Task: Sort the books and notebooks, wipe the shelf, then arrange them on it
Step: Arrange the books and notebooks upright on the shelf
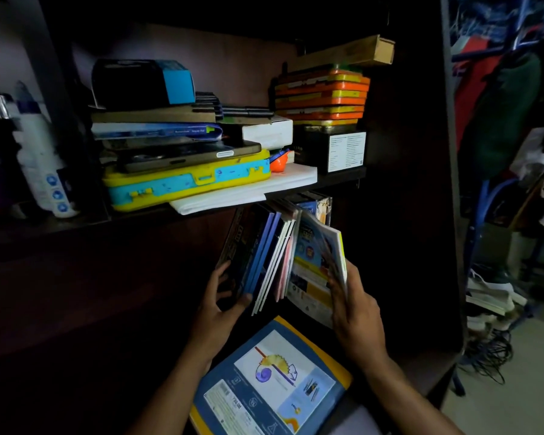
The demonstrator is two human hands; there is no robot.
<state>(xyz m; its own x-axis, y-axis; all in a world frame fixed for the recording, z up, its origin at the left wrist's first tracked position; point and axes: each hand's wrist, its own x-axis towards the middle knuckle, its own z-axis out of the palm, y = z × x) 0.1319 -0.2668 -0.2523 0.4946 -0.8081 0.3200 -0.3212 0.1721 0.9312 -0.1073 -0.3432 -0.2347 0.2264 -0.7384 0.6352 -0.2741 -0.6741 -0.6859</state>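
Lower centre: blue book (274, 381) lying flat, chameleon picture on cover. Mid-frame: left hand (221, 301), fingers curled round left end of leaning row of books (274, 255); right hand (355, 312), fingers clamped on yellow-edged book (335, 249) at row's right end. Above: shelf (339, 178) carrying yellow case (186, 183), orange boxes (322, 92).

Above me: a yellow and blue case (187, 181), an orange tray stack (322, 95), a white bottle (43, 164), and clothes (503, 120) at my right.
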